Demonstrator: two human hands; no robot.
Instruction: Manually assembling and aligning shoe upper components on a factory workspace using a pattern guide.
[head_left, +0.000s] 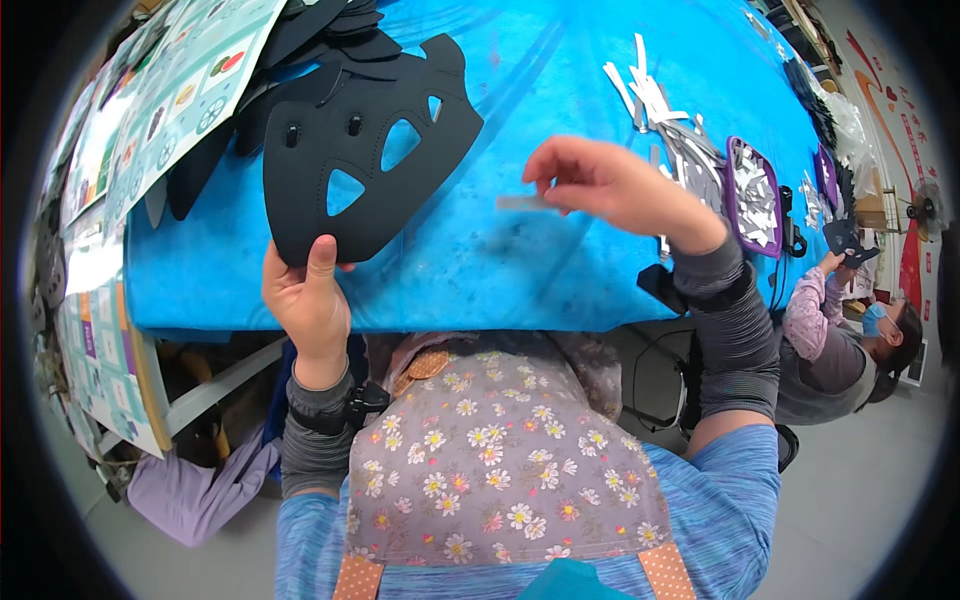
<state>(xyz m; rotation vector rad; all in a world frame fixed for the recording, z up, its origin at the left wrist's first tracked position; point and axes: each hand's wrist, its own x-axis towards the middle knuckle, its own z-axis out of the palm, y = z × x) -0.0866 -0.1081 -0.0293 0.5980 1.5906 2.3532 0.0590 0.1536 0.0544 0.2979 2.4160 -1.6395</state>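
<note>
A single head-worn fisheye view looks steeply down, close over the blue plastic-covered table (480, 270) across the upper frame, with the flowered apron (500, 460) at lower centre

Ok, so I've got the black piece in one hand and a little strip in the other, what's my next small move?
Probably bring the grey strip across to the black foam piece: your right hand pinches it above the blue table, apart from the piece your left hand grips by its lower edge.

Two hands (310, 300), one black cutout (365, 150)
</note>
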